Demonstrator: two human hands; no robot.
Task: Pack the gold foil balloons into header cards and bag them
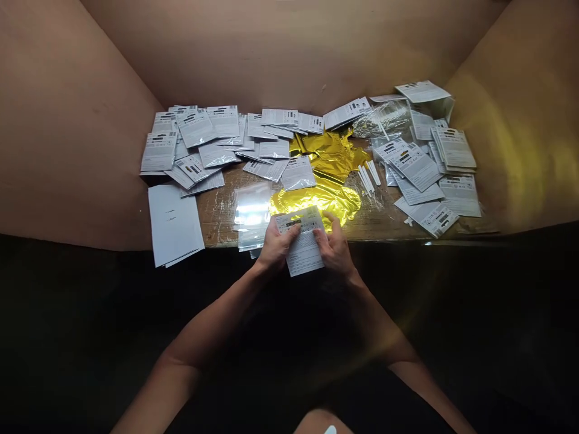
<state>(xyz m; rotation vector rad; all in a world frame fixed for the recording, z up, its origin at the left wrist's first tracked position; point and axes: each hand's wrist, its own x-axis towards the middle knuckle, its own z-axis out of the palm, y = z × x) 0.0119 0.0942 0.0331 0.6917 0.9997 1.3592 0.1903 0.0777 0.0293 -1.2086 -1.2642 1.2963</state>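
A printed white card [304, 256] with a hang slot is held near the table's front edge, its text side facing up. My left hand [277, 244] grips its left side with the thumb on top. On the right edge, my right hand [335, 246] has its thumb over the card and the index finger bent behind the corner. Just beyond my hands lies a shiny gold foil balloon [328, 163], flat and crumpled. Left of it sits a stack of clear plastic bags [252, 208]. Several thin white sticks [368, 178] rest to the balloon's right.
Packaged printed cards pile up at the back left [194, 126] and on the right [416, 166]. Blank white sheets [176, 226] overhang the front left edge. Clear plastic wrap [384, 120] lies at the back right. Brown cardboard walls [289, 54] enclose the back and sides.
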